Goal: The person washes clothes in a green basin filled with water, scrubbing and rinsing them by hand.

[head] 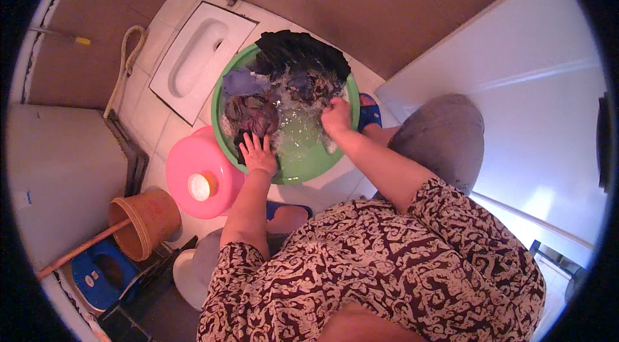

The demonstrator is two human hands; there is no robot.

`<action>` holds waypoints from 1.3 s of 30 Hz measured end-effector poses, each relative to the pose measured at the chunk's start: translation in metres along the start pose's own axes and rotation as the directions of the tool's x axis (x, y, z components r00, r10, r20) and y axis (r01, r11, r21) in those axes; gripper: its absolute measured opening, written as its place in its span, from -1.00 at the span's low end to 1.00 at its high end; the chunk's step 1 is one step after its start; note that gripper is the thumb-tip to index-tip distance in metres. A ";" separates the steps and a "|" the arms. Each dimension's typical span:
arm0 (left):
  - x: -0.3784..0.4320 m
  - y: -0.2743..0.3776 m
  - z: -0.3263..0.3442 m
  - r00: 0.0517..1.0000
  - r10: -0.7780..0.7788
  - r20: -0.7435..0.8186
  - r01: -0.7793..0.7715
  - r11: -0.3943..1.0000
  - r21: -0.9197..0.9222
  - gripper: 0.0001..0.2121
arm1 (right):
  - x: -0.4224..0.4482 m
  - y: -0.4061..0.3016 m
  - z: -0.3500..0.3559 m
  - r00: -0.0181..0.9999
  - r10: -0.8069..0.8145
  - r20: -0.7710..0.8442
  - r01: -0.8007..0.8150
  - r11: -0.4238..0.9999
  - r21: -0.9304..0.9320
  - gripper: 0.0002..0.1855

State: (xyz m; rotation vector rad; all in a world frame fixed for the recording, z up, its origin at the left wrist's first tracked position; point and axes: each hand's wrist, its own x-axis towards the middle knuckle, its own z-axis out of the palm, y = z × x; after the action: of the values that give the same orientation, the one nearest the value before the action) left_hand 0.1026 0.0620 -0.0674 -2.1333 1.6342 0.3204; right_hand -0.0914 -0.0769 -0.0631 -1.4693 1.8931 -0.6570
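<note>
A round green plastic tub [309,171] on the tiled floor holds water and wet clothes. Black cloth [302,51] is heaped over its far rim, with blue-grey cloth [243,81] at the left and a dark reddish-brown garment [254,114] nearer. My left hand [258,153], its fingers spread, rests on dark cloth inside the near left rim. At the right side of the tub, my right hand [337,117] is curled at the water's edge beside the dark clothes; whether it grips cloth cannot be told.
A white squat toilet [200,59] lies beyond the tub at the left. Against the tub's near left side stands a pink lidded container [220,187]. An orange-brown bucket [162,216], a blue plastic item [99,289] and a hose [121,76] are at the left. Walls border the floor.
</note>
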 end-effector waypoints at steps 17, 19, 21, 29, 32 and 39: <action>0.048 -0.026 0.008 0.920 0.205 0.336 -0.202 0.978 -0.042 -0.56 | 0.021 -0.050 -0.028 0.802 -0.394 0.448 0.573 0.718 -0.394 -0.45; 0.024 -0.017 -0.026 0.987 0.089 0.137 -0.084 0.996 -0.038 -0.53 | 0.024 -0.037 -0.020 0.732 -0.268 0.626 0.614 0.657 -0.437 -0.54; 0.011 -0.002 -0.072 0.960 0.072 0.271 -0.076 0.997 0.006 -0.51 | 0.010 -0.034 -0.020 0.654 -0.250 0.714 0.654 0.661 -0.367 -0.64; 0.021 0.025 -0.004 0.913 0.255 -0.318 -0.406 0.519 -0.752 -0.39 | -0.062 -0.062 -0.013 0.457 -0.402 0.793 0.500 0.854 0.145 -0.63; 0.018 0.027 -0.030 0.959 0.273 -0.075 -0.141 0.232 -0.962 -0.47 | -0.052 -0.076 -0.033 0.545 -0.413 0.730 0.442 0.881 0.168 -0.58; 0.027 0.019 -0.109 0.918 -0.322 -0.233 -0.244 0.005 -0.970 -0.49 | -0.010 -0.076 -0.044 0.616 0.123 0.778 -0.455 0.862 0.224 -0.45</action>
State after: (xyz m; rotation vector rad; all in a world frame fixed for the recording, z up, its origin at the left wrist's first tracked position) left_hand 0.0834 -0.0163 0.0134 -3.5059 1.6701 1.6339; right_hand -0.0732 -0.0860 0.0226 -0.8952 1.1923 -0.1901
